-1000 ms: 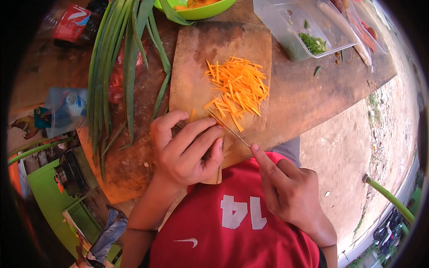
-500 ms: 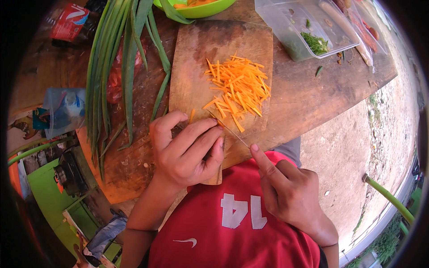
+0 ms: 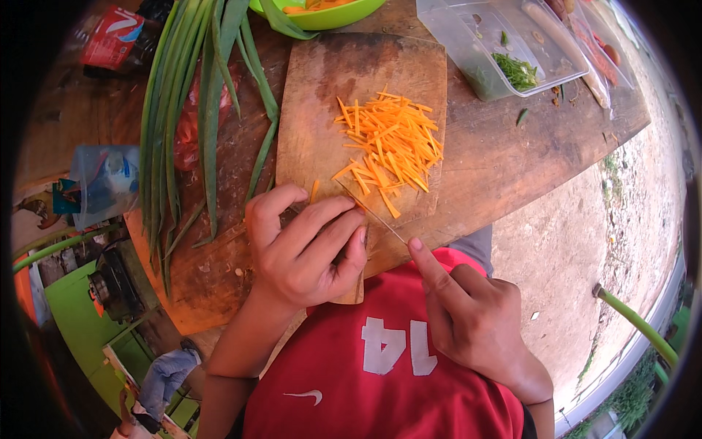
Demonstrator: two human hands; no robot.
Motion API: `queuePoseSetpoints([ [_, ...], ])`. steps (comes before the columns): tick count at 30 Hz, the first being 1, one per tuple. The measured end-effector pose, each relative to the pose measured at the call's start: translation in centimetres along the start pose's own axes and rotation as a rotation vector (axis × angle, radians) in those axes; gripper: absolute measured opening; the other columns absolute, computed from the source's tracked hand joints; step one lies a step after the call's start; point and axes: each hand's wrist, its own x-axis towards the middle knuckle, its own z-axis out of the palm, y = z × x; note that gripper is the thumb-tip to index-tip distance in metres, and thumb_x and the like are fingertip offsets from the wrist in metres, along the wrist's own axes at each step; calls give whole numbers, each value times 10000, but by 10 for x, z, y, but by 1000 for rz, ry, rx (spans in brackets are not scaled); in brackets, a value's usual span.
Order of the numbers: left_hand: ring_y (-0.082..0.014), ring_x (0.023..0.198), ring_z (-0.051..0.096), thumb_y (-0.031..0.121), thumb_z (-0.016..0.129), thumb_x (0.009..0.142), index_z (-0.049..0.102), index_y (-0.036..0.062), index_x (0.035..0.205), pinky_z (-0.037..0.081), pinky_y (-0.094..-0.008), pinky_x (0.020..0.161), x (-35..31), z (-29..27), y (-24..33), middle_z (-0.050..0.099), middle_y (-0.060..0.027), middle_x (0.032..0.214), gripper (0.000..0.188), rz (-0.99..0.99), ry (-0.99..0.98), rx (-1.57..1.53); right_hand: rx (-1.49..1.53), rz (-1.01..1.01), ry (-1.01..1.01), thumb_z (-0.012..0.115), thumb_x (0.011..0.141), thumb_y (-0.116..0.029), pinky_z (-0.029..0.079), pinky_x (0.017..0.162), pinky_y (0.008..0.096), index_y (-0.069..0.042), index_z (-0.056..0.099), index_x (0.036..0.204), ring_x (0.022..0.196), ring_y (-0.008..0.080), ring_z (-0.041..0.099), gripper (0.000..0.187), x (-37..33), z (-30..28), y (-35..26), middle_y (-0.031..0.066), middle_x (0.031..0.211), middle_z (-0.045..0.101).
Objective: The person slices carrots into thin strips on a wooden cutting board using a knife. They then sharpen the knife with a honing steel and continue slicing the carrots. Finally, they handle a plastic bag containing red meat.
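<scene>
A heap of thin orange carrot strips [image 3: 395, 139] lies on the wooden cutting board [image 3: 358, 62]. At the board's near edge my left hand [image 3: 303, 245] has its fingers bent and pressed down on a small carrot piece [image 3: 360, 208], mostly hidden beneath the fingertips. Against those fingertips rests the thin blade of a knife [image 3: 382, 219], seen nearly edge-on. My right hand [image 3: 472, 307] is closed round its handle, which the fingers cover, with the index finger stretched along the blade's back. One loose carrot strip [image 3: 314, 192] sits just beyond my left knuckles.
Long spring onions [image 3: 175, 132] lie left of the board on the wooden table [image 3: 526, 161]. A green bowl [image 3: 333, 16] with carrot stands behind. At the back right is a clear plastic container [image 3: 486, 84] holding chopped greens. A dark bottle [image 3: 117, 40] lies far left.
The knife has shifted very slightly at my left fingertips; both hands are almost where they were. At the lower left, a person in pale blue trousers has moved.
</scene>
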Motion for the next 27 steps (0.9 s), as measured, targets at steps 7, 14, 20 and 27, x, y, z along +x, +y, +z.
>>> queuePoseSetpoints([
  [7,-291,1052,614,155,846,766,837,135,970,466,-413,907,-1,0,0,792,41,1060,206,5,1,-3,-22,0,-5,747,879,16,452,459,376,-90,700,1541,476,200,502,672,-1,3,-1,16,677,455],
  [14,-292,1059,618,158,840,786,836,137,965,466,-412,908,0,1,-1,794,41,1048,180,4,-7,-8,-64,-5,-41,753,837,-4,449,453,373,-95,647,1596,484,197,493,772,-7,8,-3,6,697,450],
  [20,-298,1073,611,155,832,807,849,127,1002,477,-408,944,1,-3,2,790,24,1041,198,-28,3,-8,-38,-1,-4,749,853,11,449,457,382,-87,646,1594,481,201,496,754,-6,7,-2,11,686,452],
  [27,-329,1179,550,156,837,835,848,143,1087,454,-421,1019,8,-4,7,748,-20,1258,253,-132,-61,39,22,54,49,754,893,23,450,468,395,-94,650,1592,478,223,513,716,-7,3,3,33,672,479],
])
